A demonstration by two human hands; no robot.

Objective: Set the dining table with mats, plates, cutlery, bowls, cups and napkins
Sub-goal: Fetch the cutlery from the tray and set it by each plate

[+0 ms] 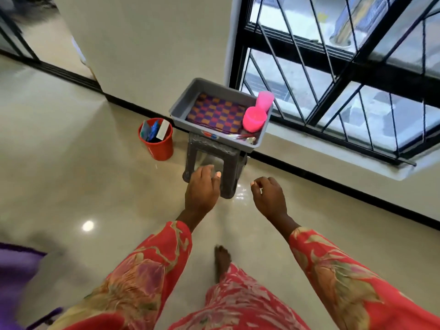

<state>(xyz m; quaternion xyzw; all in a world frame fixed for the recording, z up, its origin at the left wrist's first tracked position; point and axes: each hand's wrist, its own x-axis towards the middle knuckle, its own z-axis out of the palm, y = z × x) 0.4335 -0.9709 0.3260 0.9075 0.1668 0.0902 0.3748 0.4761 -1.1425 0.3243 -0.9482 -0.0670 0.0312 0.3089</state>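
Grey plastic tray (181, 101) of checked mats (215, 113) ahead of left hand (202, 189) and right hand (269, 194) — both loosely curled, empty — fetching supplies; next, grasping tray rims.

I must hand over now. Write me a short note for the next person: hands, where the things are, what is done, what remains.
Left hand and right hand: both loosely curled, holding nothing.
Grey tray sits on a dark plastic stool by the window. In it: checked mats, pink bowl, pink cup, cutlery at the near edge.
Done: cannot tell; no dining table in view.
Left: bring the tray's things to the table and lay them out.
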